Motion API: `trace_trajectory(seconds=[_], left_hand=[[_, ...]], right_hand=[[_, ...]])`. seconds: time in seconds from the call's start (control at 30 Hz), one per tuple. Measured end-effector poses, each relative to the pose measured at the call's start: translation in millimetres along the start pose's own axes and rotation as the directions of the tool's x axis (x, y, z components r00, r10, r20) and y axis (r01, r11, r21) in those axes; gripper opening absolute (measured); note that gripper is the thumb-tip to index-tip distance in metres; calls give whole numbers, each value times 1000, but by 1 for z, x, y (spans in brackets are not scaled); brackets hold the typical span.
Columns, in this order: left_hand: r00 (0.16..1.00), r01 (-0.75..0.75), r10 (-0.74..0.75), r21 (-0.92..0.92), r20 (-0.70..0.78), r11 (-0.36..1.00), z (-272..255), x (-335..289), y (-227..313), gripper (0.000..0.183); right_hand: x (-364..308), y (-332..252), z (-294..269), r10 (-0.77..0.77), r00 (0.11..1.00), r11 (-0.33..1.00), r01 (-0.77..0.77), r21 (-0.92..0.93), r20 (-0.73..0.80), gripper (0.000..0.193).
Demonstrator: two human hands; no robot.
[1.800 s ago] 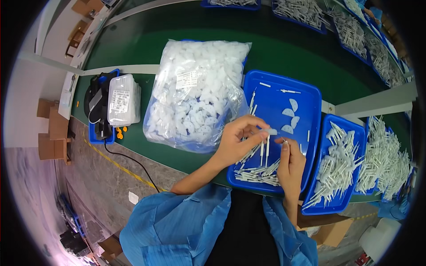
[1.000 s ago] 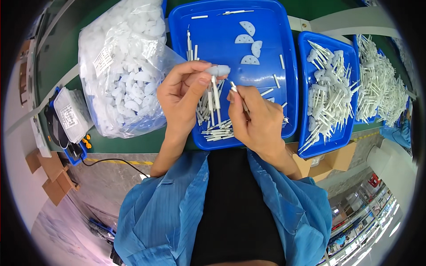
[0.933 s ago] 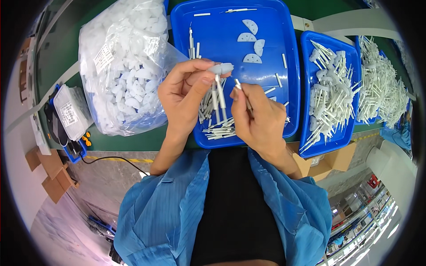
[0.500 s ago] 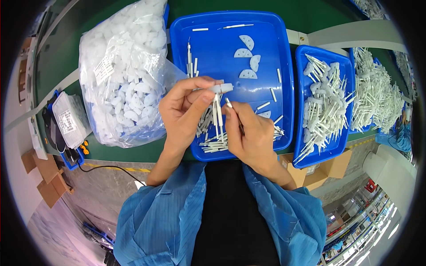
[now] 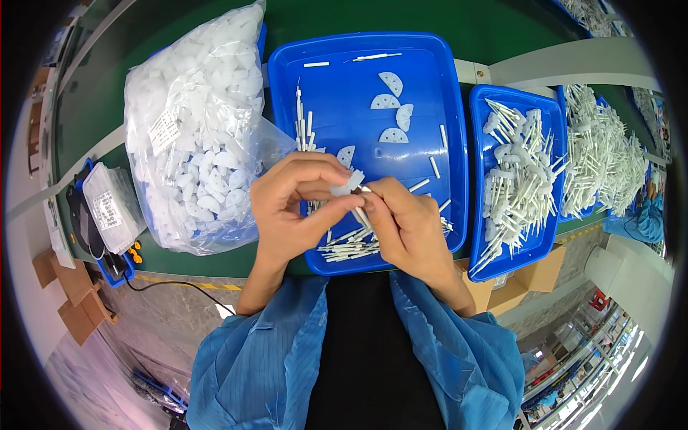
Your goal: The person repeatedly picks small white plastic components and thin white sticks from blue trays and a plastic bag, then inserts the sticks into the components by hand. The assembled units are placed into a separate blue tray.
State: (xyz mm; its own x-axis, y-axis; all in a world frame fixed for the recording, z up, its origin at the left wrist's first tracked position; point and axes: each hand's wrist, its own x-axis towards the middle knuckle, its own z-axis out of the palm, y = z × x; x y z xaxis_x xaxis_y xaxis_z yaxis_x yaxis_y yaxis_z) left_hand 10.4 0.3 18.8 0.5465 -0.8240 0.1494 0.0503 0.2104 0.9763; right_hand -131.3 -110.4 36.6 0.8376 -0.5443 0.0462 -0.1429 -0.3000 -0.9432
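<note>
Over a large blue tray (image 5: 423, 104) on a green surface (image 5: 344, 16), a worker's two bare hands meet at a notched white plastic piece (image 5: 347, 186), held above the tray's near left part. The left hand (image 5: 292, 206) has thumb and fingers clamped on the piece; the right hand (image 5: 408, 223) pinches what looks like a slim white rod (image 5: 365, 189), its tip close against the piece, though fingers hide whether the two are joined. More white rods show below the piece, suggesting this unit is partly built. Much appears done: a smaller blue tray (image 5: 474, 168) at right holds a pile of rod-and-plastic assemblies (image 5: 519, 175), with further heaps (image 5: 605, 158) beyond. Plenty seems left: five half-disc pieces (image 5: 393, 135) and many loose rods (image 5: 351, 248) lie in the large tray, and a clear bag (image 5: 201, 122) at left bulges with white parts, its loose edge reaching the tray's left side. A clear plastic box (image 5: 113, 204) and orange bits (image 5: 134, 254) sit farther left; nothing but the crowding fingers appears to obstruct the work.
</note>
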Motion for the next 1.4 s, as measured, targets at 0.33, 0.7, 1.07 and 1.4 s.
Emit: trace_trajectory(seconds=[0.33, 0.7, 1.07, 1.4], left_hand=[[992, -124, 124, -94, -6, 988, -9, 0, -9, 23], [933, -359, 359, 96, 17, 928, -4, 2, 0, 33], [841, -541, 486, 418, 239, 730, -12, 11, 4, 33], [758, -621, 642, 428, 116, 656, 16, 14, -10, 53]], right_hand=[[-5, 9, 5, -70, 995, 982, 56, 182, 76, 9], [-4, 17, 11, -407, 913, 911, 405, -80, -14, 18], [7, 13, -10, -394, 919, 898, 392, -198, 32, 31], [-21, -4, -7, 101, 989, 955, -65, 290, -111, 22]])
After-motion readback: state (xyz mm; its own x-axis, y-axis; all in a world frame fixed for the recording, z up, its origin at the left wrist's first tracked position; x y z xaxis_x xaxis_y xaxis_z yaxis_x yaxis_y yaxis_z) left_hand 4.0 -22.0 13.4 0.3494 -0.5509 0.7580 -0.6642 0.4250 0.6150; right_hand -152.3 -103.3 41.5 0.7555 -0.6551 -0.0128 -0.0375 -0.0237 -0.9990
